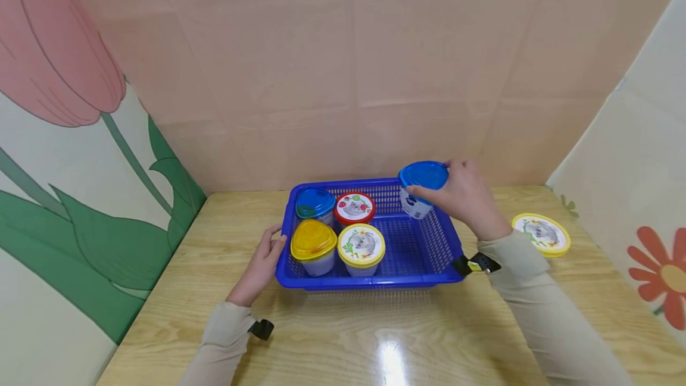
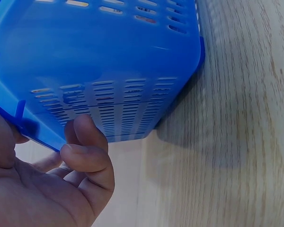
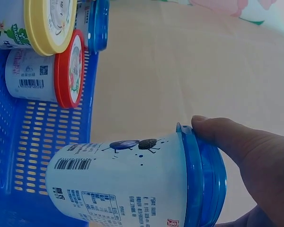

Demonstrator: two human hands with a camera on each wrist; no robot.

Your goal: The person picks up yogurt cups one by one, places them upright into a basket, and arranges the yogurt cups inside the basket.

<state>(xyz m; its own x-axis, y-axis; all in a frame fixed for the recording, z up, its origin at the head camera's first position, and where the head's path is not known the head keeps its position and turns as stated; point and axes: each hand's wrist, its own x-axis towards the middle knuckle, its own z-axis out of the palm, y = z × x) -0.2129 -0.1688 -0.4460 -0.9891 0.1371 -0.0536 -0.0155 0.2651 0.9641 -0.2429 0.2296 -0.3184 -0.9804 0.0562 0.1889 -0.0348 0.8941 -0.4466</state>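
My right hand (image 1: pixel 470 198) grips a white tub with a blue lid (image 3: pixel 118 184) by its lid, thumb on the lid's edge. The tub is tilted over the back right corner of the blue plastic basket (image 1: pixel 399 280). At the basket's left end, my left hand (image 1: pixel 262 264) holds the rim, its fingers curled by the edge in the left wrist view (image 2: pixel 80 175). Inside the basket's left part stand a blue-lidded tub (image 1: pixel 315 202), a red-lidded tub (image 1: pixel 355 207), a tub with a domed yellow lid (image 1: pixel 314 240) and a tub with a flat yellow lid (image 1: pixel 361 246).
Another round tub with a yellow-rimmed lid (image 1: pixel 542 234) sits on the wooden table (image 1: pixel 332 338), right of the basket and beyond my right forearm. A beige covering (image 1: pixel 343 76) rises behind the table. Flower-patterned panels (image 1: pixel 638 195) flank both sides.
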